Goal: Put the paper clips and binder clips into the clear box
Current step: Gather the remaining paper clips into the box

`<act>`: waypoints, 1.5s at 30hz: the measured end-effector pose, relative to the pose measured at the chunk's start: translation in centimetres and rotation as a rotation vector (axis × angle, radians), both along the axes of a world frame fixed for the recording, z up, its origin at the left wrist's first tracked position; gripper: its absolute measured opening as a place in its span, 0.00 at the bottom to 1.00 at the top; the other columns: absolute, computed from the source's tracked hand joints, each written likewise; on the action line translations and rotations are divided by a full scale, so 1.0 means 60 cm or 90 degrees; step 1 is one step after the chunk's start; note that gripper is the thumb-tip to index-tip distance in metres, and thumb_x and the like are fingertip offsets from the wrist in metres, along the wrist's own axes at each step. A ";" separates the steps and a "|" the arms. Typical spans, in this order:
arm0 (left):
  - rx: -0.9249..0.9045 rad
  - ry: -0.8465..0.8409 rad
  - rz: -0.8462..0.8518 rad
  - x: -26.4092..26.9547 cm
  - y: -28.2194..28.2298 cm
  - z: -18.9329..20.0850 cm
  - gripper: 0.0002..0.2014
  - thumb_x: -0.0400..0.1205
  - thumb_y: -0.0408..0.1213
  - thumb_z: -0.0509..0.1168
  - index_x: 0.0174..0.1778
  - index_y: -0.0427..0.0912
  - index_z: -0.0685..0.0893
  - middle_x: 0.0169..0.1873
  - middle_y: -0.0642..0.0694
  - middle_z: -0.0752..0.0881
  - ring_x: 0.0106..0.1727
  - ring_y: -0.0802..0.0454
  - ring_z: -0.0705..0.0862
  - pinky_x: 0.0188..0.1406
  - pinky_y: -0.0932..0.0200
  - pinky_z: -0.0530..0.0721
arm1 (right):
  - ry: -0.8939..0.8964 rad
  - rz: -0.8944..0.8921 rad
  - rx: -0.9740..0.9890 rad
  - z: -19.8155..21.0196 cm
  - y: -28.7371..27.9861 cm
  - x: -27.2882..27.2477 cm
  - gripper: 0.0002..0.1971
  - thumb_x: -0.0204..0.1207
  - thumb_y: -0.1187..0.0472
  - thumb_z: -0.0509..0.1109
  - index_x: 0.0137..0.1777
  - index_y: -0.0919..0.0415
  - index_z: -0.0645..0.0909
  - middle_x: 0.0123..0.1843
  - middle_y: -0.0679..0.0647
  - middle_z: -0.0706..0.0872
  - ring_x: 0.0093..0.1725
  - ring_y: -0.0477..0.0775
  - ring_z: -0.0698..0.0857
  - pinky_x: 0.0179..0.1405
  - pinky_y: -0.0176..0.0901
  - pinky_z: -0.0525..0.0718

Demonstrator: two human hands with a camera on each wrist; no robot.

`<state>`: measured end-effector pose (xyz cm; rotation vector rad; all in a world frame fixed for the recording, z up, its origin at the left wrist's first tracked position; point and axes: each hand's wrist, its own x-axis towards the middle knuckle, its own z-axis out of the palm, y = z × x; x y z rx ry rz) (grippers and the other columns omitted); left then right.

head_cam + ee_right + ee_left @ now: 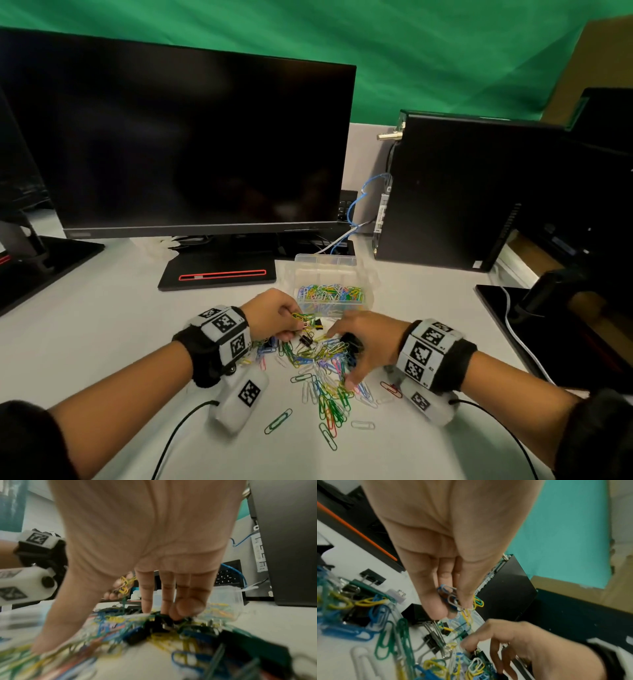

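Observation:
A heap of coloured paper clips mixed with black binder clips lies on the white desk in front of me. Just beyond it stands the clear box, open, with many paper clips in its near compartment. My left hand hovers over the far side of the heap near the box and pinches a small bunch of paper clips. Spread over the heap's right side, my right hand has its thumb stretched wide. Its fingertips press down among the binder clips.
A dark monitor on a black stand base rises behind the box. A black computer tower with a blue cable stands at the back right. More monitor bases sit at the far left and right.

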<state>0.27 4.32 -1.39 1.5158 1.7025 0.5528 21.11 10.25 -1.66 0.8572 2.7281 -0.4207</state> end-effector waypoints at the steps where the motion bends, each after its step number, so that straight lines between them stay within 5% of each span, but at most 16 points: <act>1: -0.012 -0.037 0.010 0.000 0.002 -0.001 0.10 0.81 0.31 0.66 0.49 0.24 0.83 0.37 0.40 0.88 0.29 0.56 0.83 0.37 0.64 0.83 | 0.008 -0.001 -0.004 -0.006 0.000 0.001 0.40 0.59 0.43 0.81 0.71 0.53 0.73 0.63 0.54 0.78 0.61 0.54 0.77 0.64 0.46 0.77; 6: -0.048 -0.150 0.047 0.001 0.008 -0.005 0.04 0.82 0.27 0.63 0.42 0.32 0.82 0.33 0.44 0.87 0.23 0.63 0.85 0.29 0.73 0.86 | 0.072 -0.021 -0.033 -0.016 -0.001 -0.002 0.23 0.67 0.52 0.79 0.60 0.58 0.82 0.47 0.48 0.79 0.47 0.49 0.77 0.45 0.37 0.73; 9: -0.052 -0.172 0.057 0.001 0.014 -0.004 0.06 0.82 0.29 0.64 0.40 0.35 0.83 0.32 0.43 0.88 0.23 0.63 0.86 0.29 0.73 0.86 | 0.122 -0.027 -0.052 -0.020 0.005 0.000 0.12 0.70 0.57 0.77 0.51 0.62 0.85 0.42 0.52 0.84 0.42 0.47 0.78 0.42 0.36 0.72; 14: -0.033 -0.268 0.108 0.005 0.029 0.007 0.07 0.83 0.26 0.62 0.56 0.33 0.78 0.38 0.38 0.87 0.25 0.61 0.89 0.26 0.74 0.86 | 0.165 -0.057 -0.053 -0.015 0.016 0.002 0.06 0.72 0.58 0.76 0.44 0.59 0.87 0.36 0.48 0.81 0.34 0.45 0.76 0.30 0.22 0.69; 16: -0.033 -0.309 0.120 0.006 0.042 0.010 0.11 0.83 0.25 0.61 0.61 0.30 0.77 0.40 0.37 0.87 0.28 0.59 0.90 0.28 0.72 0.87 | 0.180 -0.085 -0.070 -0.010 0.024 0.005 0.07 0.72 0.59 0.75 0.34 0.53 0.82 0.32 0.44 0.79 0.30 0.42 0.78 0.32 0.27 0.73; 20: -0.048 -0.421 0.143 0.011 0.068 0.019 0.11 0.84 0.25 0.59 0.60 0.27 0.78 0.45 0.35 0.87 0.33 0.56 0.91 0.35 0.70 0.89 | 0.250 -0.193 -0.139 0.007 0.048 0.009 0.13 0.75 0.62 0.72 0.34 0.68 0.74 0.29 0.52 0.79 0.24 0.38 0.84 0.28 0.36 0.82; 23: -0.042 -0.475 0.176 0.018 0.089 0.020 0.08 0.84 0.23 0.57 0.56 0.27 0.78 0.44 0.36 0.86 0.31 0.56 0.91 0.33 0.70 0.89 | 0.329 -0.255 -0.165 0.019 0.081 0.004 0.16 0.75 0.62 0.72 0.44 0.80 0.78 0.31 0.56 0.86 0.29 0.42 0.87 0.42 0.49 0.89; 26: -0.037 -0.484 0.207 0.025 0.109 0.013 0.12 0.84 0.21 0.56 0.62 0.29 0.76 0.45 0.36 0.86 0.36 0.53 0.90 0.30 0.69 0.88 | 0.385 -0.310 -0.180 0.036 0.106 -0.007 0.10 0.74 0.63 0.73 0.47 0.71 0.83 0.36 0.60 0.88 0.34 0.51 0.89 0.50 0.55 0.89; 32: -0.022 -0.368 0.178 0.023 0.128 0.001 0.16 0.81 0.19 0.56 0.60 0.35 0.81 0.52 0.37 0.82 0.46 0.47 0.78 0.38 0.63 0.81 | 0.404 -0.407 -0.166 0.038 0.147 -0.028 0.15 0.76 0.67 0.71 0.55 0.81 0.79 0.37 0.61 0.85 0.30 0.46 0.87 0.45 0.47 0.90; 37: 0.025 -0.304 0.155 0.014 0.123 0.007 0.17 0.80 0.19 0.59 0.62 0.34 0.82 0.57 0.40 0.84 0.52 0.48 0.81 0.53 0.61 0.82 | 0.328 -0.406 -0.117 0.028 0.151 -0.037 0.11 0.79 0.67 0.66 0.57 0.73 0.82 0.38 0.61 0.87 0.29 0.47 0.85 0.47 0.47 0.89; 40: 0.104 -0.112 0.080 0.007 0.120 0.005 0.17 0.81 0.19 0.57 0.61 0.33 0.84 0.58 0.37 0.87 0.61 0.46 0.84 0.62 0.55 0.82 | 0.274 -0.357 -0.045 0.021 0.149 -0.041 0.10 0.77 0.68 0.68 0.57 0.62 0.86 0.41 0.59 0.87 0.34 0.51 0.85 0.49 0.46 0.87; 45: 0.102 0.277 -0.125 0.024 0.112 0.008 0.25 0.81 0.20 0.52 0.67 0.45 0.82 0.70 0.45 0.80 0.71 0.48 0.78 0.70 0.58 0.74 | 0.182 -0.235 0.001 0.008 0.131 -0.063 0.17 0.76 0.73 0.63 0.54 0.56 0.88 0.59 0.56 0.88 0.57 0.56 0.85 0.57 0.41 0.81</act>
